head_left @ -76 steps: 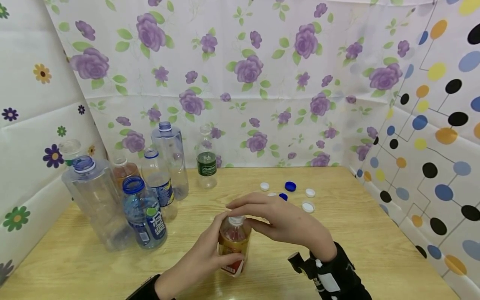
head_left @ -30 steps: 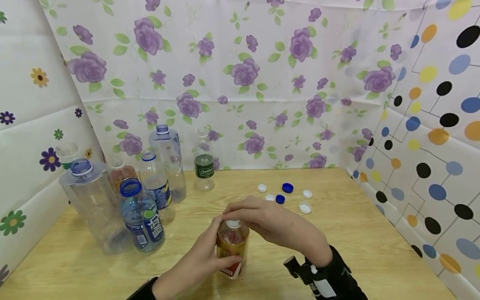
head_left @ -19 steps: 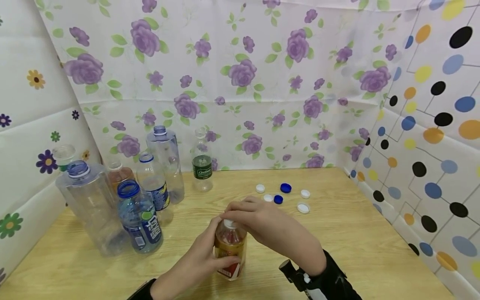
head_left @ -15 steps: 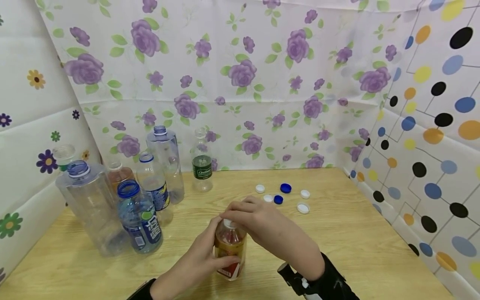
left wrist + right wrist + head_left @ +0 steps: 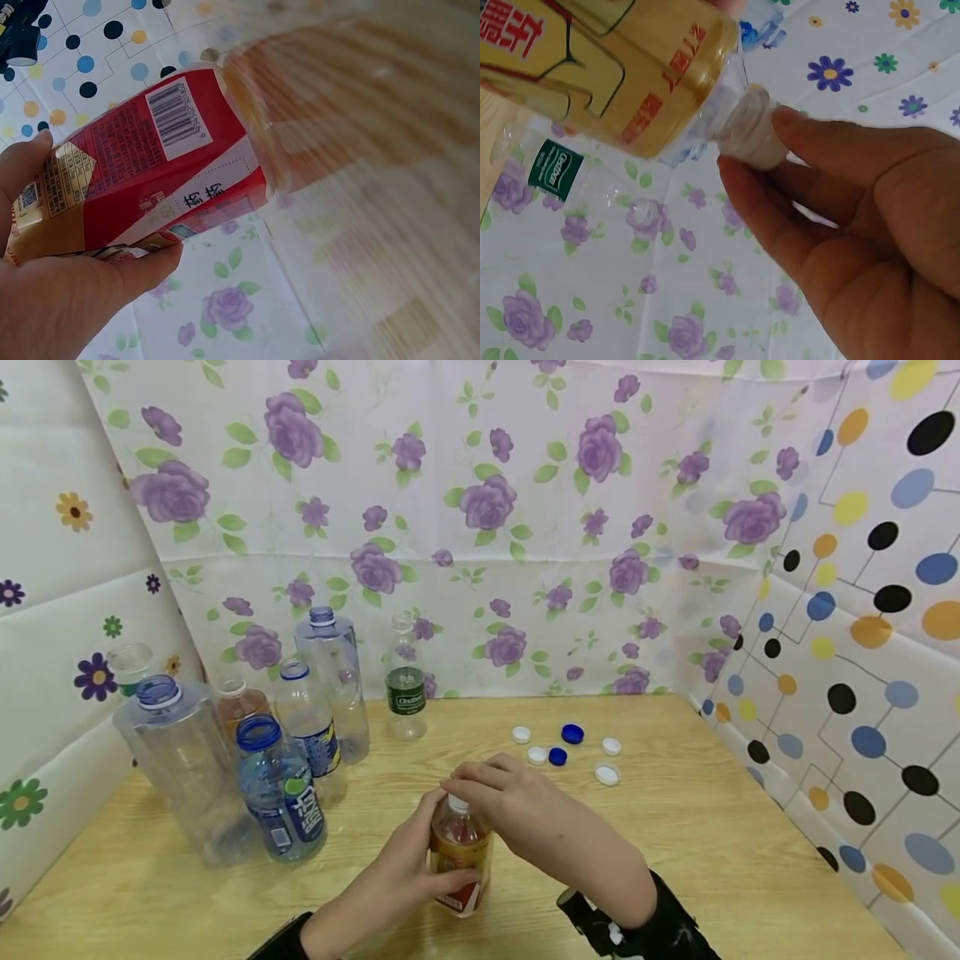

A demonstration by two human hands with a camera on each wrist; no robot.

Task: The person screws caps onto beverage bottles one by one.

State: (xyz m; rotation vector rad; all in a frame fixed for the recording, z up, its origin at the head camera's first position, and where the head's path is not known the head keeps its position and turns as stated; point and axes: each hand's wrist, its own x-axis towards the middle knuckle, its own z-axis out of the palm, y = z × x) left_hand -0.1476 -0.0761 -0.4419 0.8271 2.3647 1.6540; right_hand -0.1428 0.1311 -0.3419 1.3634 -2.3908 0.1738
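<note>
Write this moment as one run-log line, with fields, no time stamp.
left hand: holds tea bottle body | right hand: pinches white cap on neck | bottle: upright on table | loose caps: behind

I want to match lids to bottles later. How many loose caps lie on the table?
6: white caps at and, blue caps at and, all clustered beyond the right hand. More may be hidden behind the hands.
</note>
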